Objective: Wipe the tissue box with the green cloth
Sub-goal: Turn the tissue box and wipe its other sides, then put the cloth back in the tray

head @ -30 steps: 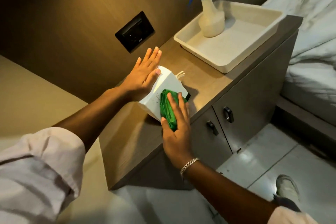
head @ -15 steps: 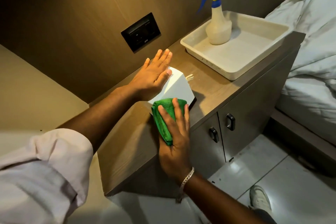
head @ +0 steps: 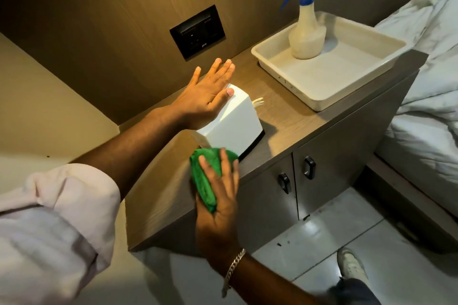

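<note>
A white tissue box (head: 235, 126) lies tipped on the brown bedside cabinet top (head: 285, 119), with a tissue poking out of its far end. My left hand (head: 208, 99) rests flat against the box's left face, fingers straight and spread. My right hand (head: 218, 195) presses a folded green cloth (head: 205, 176) against the near lower edge of the box, close to the cabinet's front edge. The cloth's underside is hidden by my palm.
A cream tray (head: 322, 96) holds a spray bottle (head: 306, 32) with a yellow and blue trigger at the back right. A black wall socket (head: 198, 31) sits behind. Cabinet doors with dark handles (head: 309, 167) face a tiled floor; a bed (head: 426, 106) lies right. My shoe (head: 350, 265) is below.
My right hand slid the green cloth down the box's near face toward its bottom edge. My left hand stayed flat on the box's side.
</note>
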A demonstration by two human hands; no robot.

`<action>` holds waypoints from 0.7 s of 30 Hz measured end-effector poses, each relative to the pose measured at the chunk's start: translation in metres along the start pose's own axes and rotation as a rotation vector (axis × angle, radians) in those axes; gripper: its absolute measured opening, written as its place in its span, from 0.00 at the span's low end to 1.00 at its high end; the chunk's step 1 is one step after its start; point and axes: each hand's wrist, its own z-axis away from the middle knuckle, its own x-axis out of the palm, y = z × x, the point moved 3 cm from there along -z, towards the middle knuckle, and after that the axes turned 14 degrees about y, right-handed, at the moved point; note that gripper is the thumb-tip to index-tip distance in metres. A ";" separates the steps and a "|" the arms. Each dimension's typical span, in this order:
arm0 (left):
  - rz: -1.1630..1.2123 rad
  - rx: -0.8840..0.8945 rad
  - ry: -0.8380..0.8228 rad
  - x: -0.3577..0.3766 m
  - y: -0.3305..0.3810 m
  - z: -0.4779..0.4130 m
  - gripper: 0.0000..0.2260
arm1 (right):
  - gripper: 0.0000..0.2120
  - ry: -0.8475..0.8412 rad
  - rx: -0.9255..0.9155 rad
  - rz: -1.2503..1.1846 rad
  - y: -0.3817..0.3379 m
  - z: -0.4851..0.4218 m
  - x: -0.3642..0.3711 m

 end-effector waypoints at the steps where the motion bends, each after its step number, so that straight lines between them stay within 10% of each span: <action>1: -0.007 -0.007 -0.007 -0.001 0.001 0.000 0.30 | 0.34 -0.055 0.001 -0.030 -0.004 0.004 -0.006; 10: -0.124 -0.120 0.046 -0.015 0.004 0.009 0.29 | 0.30 -0.270 0.308 -0.219 -0.061 -0.085 -0.107; 21: -0.181 -0.572 0.325 -0.001 0.061 0.032 0.30 | 0.35 -0.620 -0.511 0.823 -0.096 -0.355 -0.146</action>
